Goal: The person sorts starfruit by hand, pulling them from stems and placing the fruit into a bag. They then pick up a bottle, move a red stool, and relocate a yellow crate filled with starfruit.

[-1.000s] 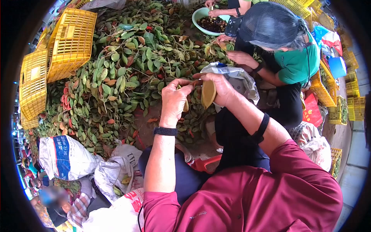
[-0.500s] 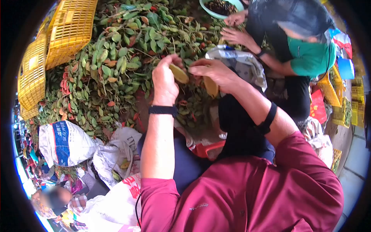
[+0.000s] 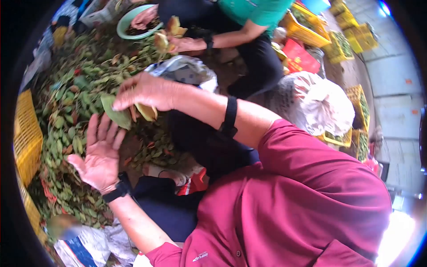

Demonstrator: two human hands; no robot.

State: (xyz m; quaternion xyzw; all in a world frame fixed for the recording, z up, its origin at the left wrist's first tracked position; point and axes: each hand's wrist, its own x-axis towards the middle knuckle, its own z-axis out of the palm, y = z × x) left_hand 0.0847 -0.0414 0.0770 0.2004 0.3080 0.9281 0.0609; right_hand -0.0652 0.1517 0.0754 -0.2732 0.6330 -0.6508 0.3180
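Observation:
My right hand (image 3: 144,92) pinches a broad green leaf (image 3: 114,112) between thumb and fingers. Yellowish leaves (image 3: 147,112) hang below its palm, held by the curled fingers. Just under the green leaf, my left hand (image 3: 100,162) is open, palm up with fingers spread and nothing in it. Both hands are above a large heap of green and reddish leaves (image 3: 66,129). An open white sack (image 3: 202,73) stands beyond my right forearm.
Across the heap, a co-worker's hand (image 3: 189,44) holds yellowish leaves beside a pale green bowl (image 3: 122,30). Yellow crates stand at the left (image 3: 27,133) and upper right (image 3: 307,26). A stuffed white bag (image 3: 322,104) is to my right, and white sacks (image 3: 84,247) lie lower left.
The view has swung to the right. My left hand held a yellowish leaf and is now empty and spread. A green leaf now shows in my right hand. The co-worker's hand has lifted yellowish leaves.

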